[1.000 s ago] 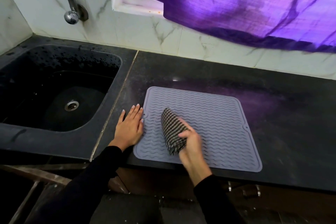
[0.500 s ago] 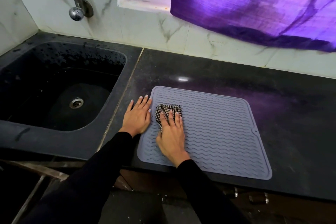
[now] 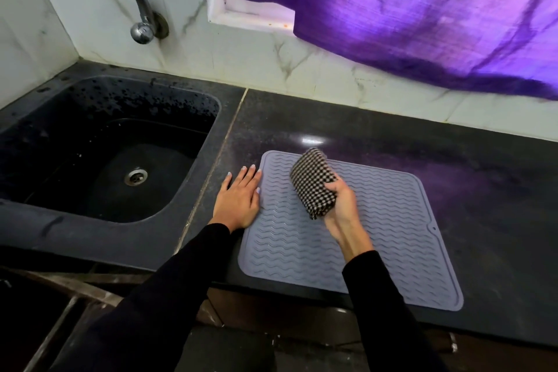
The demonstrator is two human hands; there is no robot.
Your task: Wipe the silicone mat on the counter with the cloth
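A grey silicone mat (image 3: 377, 238) with wavy ridges lies flat on the black counter (image 3: 483, 190), its front edge near the counter's rim. My right hand (image 3: 342, 205) grips a folded black-and-white checked cloth (image 3: 312, 181) over the mat's far left part; the cloth's far end reaches the mat's back edge. My left hand (image 3: 238, 198) lies flat with straight fingers on the counter, touching the mat's left edge.
A black sink (image 3: 99, 154) with a metal drain sits left of the mat, and a chrome tap (image 3: 136, 6) juts from the marble wall above it. A purple curtain (image 3: 422, 15) hangs over the back of the counter.
My right hand turned from palm-down on the cloth to gripping it from the side, and the cloth moved farther back and right across the mat. My left hand stayed at the mat's left edge.
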